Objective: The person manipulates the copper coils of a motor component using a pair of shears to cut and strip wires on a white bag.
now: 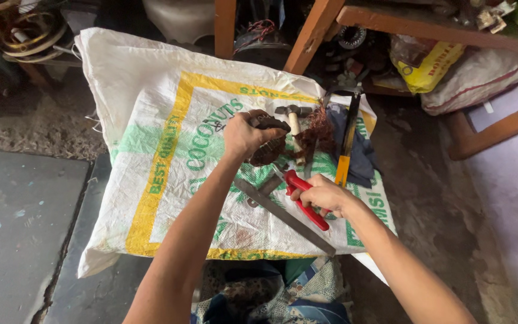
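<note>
My left hand (244, 135) grips a dark round motor part with copper-coloured windings (269, 150) and holds it on a white woven sack (151, 102) spread on the floor. My right hand (325, 195) is closed on red-handled pliers (307, 210), whose jaws point toward the motor part. A tangle of loose copper wire (320, 123) lies just right of the part. A hammer with a pale wooden handle (295, 120) rests behind it.
A long flat metal file (283, 216) lies diagonally on the sack under my arms. A yellow-handled tool (346, 150) sits on a dark cloth (364, 156) at the right. Wooden furniture legs (310, 33), bags and scrap stand behind. Bare concrete floor (19, 228) lies left.
</note>
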